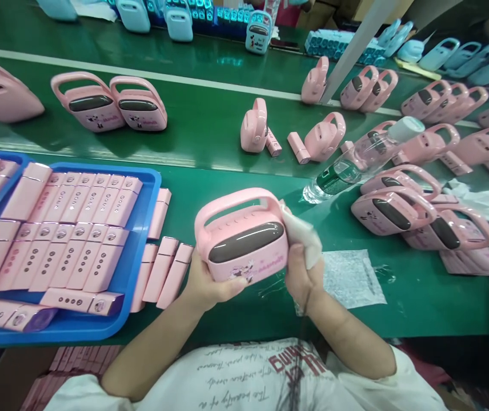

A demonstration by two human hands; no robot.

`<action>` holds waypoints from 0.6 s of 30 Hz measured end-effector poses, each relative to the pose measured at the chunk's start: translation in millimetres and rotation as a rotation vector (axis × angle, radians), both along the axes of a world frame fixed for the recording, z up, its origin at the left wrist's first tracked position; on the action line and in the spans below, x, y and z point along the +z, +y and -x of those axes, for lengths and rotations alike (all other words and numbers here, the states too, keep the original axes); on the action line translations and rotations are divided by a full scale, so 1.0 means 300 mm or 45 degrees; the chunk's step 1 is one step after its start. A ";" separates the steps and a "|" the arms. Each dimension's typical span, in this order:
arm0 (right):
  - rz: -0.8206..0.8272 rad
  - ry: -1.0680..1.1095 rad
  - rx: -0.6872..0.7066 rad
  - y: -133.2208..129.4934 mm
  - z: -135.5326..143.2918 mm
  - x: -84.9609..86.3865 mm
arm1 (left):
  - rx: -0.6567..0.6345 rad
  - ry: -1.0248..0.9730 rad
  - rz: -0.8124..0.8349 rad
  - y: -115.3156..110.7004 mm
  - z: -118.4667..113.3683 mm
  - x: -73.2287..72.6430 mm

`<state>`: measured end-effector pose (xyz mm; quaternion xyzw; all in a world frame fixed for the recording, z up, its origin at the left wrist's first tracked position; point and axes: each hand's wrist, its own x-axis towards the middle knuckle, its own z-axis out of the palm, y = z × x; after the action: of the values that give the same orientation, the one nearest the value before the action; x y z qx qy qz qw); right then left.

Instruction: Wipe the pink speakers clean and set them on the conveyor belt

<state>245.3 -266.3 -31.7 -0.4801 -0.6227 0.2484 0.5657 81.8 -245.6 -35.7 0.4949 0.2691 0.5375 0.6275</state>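
Note:
A pink handled speaker with a dark oval front panel and a cartoon print is held up before me, front side facing me. My left hand grips its lower left corner, thumb across the front. At its right side, my right hand is closed on a white cloth, which touches the speaker's edge. Beneath, a translucent wrapping sheet lies on the green table. Close to my left hand, several pink microphones lie beside a blue tray.
The blue tray holds rows of pink microphones. A clear bottle stands tilted-looking beyond my right hand. Several pink speakers are clustered at right, and more line the green conveyor. Blue speakers stand at the back; a pale post rises at right.

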 end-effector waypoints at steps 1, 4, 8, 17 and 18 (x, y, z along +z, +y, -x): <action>0.165 0.236 0.005 -0.002 0.001 -0.003 | -0.046 -0.012 -0.019 0.002 0.001 0.003; 0.515 0.733 -0.029 0.005 0.002 0.013 | -0.129 -0.061 -0.020 0.008 0.004 -0.001; 0.685 0.676 0.036 0.085 -0.031 0.100 | -0.200 -0.035 0.061 0.014 0.009 -0.021; 0.444 -0.670 0.764 0.232 0.014 0.288 | 0.029 0.653 0.243 -0.012 0.007 -0.018; 0.339 -0.679 0.825 0.221 0.023 0.290 | 0.077 0.686 0.269 -0.009 0.005 -0.019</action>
<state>238.4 -199.9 55.3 -0.3760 -0.8279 0.3585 0.2112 80.3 -248.3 -41.4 0.5435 0.4953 0.3741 0.5651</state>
